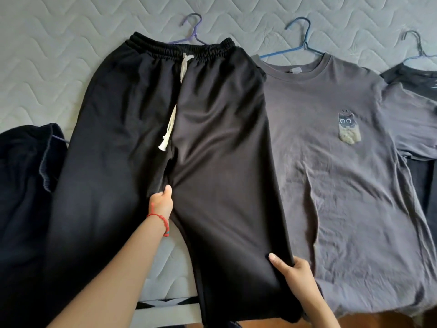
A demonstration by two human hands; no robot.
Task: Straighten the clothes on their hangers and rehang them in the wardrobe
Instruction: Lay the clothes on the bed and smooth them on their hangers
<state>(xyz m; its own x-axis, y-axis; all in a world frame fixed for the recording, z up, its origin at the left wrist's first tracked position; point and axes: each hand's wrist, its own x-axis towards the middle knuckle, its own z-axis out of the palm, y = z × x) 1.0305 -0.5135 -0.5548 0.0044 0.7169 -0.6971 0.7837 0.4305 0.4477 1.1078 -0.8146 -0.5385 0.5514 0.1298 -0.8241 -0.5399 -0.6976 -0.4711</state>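
Black drawstring trousers (212,129) lie flat on the quilted mattress (59,55), their waistband over a purple hanger (194,31). My left hand (162,203) pinches the inner seam just below the crotch, thumb on top. My right hand (292,268) grips the outer edge of the right trouser leg, thumb lying on the cloth. To the right, a grey T-shirt (331,174) with a small cat print sits on a blue hanger (300,36).
A dark blue garment (23,185) lies crumpled at the left, a purple hanger tip showing beside it. Another dark garment (421,76) on a dark hanger (416,43) is partly out of view at the far right. The bed's front edge and brown floor (354,321) show below.
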